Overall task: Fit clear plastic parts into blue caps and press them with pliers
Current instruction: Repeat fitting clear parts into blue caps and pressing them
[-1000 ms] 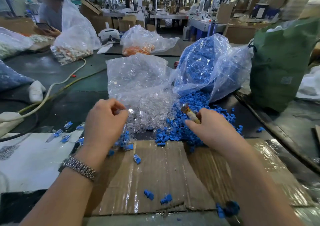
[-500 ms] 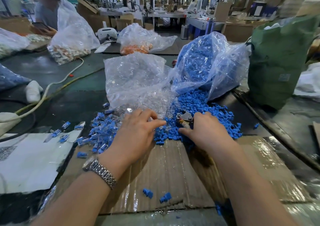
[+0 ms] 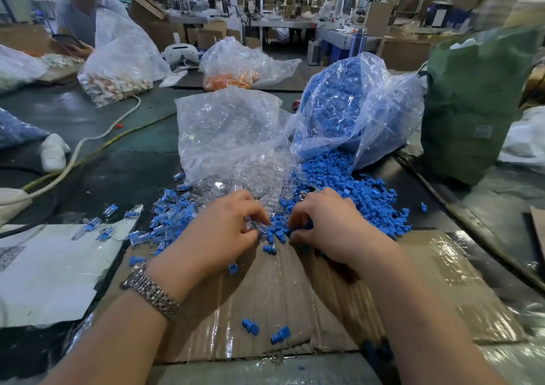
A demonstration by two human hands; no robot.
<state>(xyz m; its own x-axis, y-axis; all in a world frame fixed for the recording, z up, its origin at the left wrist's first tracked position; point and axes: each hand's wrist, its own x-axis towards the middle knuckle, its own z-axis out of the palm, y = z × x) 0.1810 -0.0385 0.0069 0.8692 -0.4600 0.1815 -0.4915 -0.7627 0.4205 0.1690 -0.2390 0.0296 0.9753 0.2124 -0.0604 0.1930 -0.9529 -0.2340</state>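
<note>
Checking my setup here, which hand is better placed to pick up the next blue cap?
The right hand, probably. Its fingertips already lie in the near edge of the blue cap pile, though it also seems to hold the pliers. The left hand sits beside the clear parts and pinches something clear.

Bright, even overhead factory light, blown out in the far windows. Glare streaks on the taped cardboard sheet point(image 3: 295, 290) and clear plastic bags point(image 3: 230, 125). Soft shadows under both forearms. Wide-angle bending at edges; green sack point(image 3: 477, 104) and right-side boxes smeared by motion blur. Centre fairly sharp, background soft.
</note>
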